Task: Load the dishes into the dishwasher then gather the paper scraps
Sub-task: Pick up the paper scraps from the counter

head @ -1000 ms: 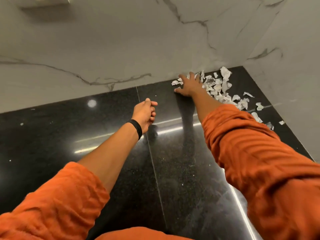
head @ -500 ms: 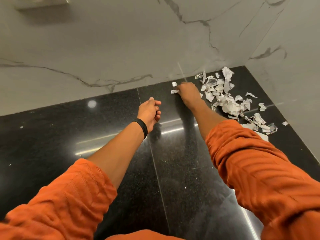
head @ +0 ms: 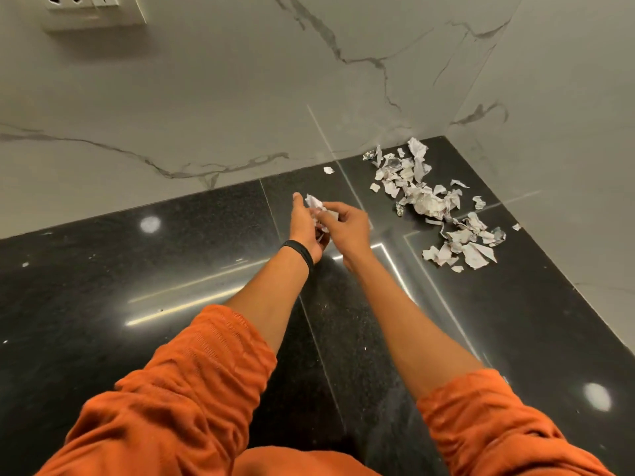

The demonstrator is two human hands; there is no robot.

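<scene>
Mid-gathering: clutching paper scraps (head: 314, 203) in left hand (head: 304, 231), pinching one in with right hand (head: 347, 227); next, likely reaching for the pile (head: 429, 201).

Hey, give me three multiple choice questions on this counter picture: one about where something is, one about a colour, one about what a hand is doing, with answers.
1. Where on the counter does the scrap pile lie? A near left edge; B far right corner, by the walls; C inside a sink.
2. What colour is the wristband? A white; B orange; C black.
3. What is the left hand doing? A holding crumpled scraps; B pressing flat on stone; C hanging empty.
Answers: B, it lies where the two walls meet; C, a black band circles the left wrist; A, white paper shows in its grip.
</scene>
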